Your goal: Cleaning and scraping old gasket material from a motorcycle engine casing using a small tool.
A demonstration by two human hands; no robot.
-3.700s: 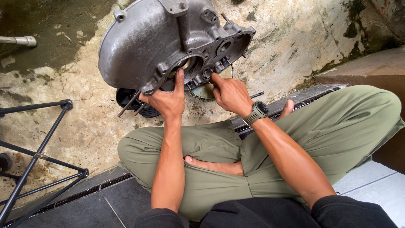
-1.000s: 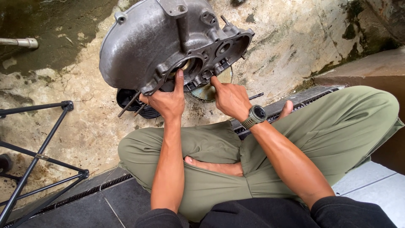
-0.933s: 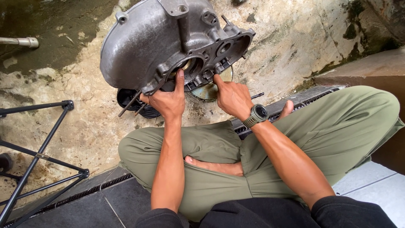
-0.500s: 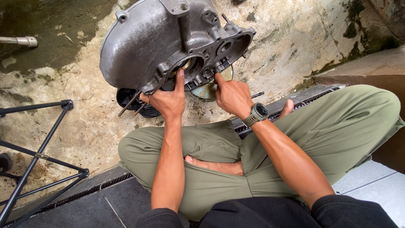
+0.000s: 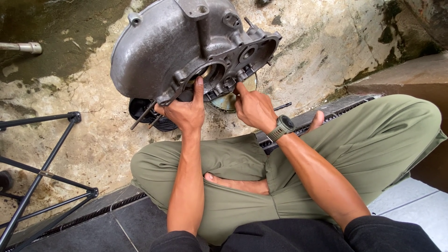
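The grey cast-metal engine casing [image 5: 186,46] stands tilted on its edge on the rough concrete floor [image 5: 74,144], just in front of the person's crossed legs in olive trousers [image 5: 373,140]. Its open, ribbed side faces the hands.

The left hand [image 5: 184,112] grips the casing's lower rim, the forefinger stretched up to the round bearing bore [image 5: 205,74] and the other fingers curled under the edge. The right hand [image 5: 254,107], with a dark wristwatch [image 5: 282,126] on its wrist, has its forefinger extended to the rim near the bore, the rest loosely folded; it holds nothing that can be made out.

Since a few seconds ago the casing has barely shifted. The right forefinger, which pointed up at the rim a second ago, now lies a little lower and flatter against it. The hands appear to be feeling about the bore rather than moving the part.

Under the casing sit a black round part [image 5: 144,112] and what may be a brass-coloured disc [image 5: 231,100], mostly hidden. A black metal stand [image 5: 46,168] lies to the left, a pipe end [image 5: 23,46] at far left, and a drain grating [image 5: 336,105] runs behind the knee. No packages, labels or signs show.
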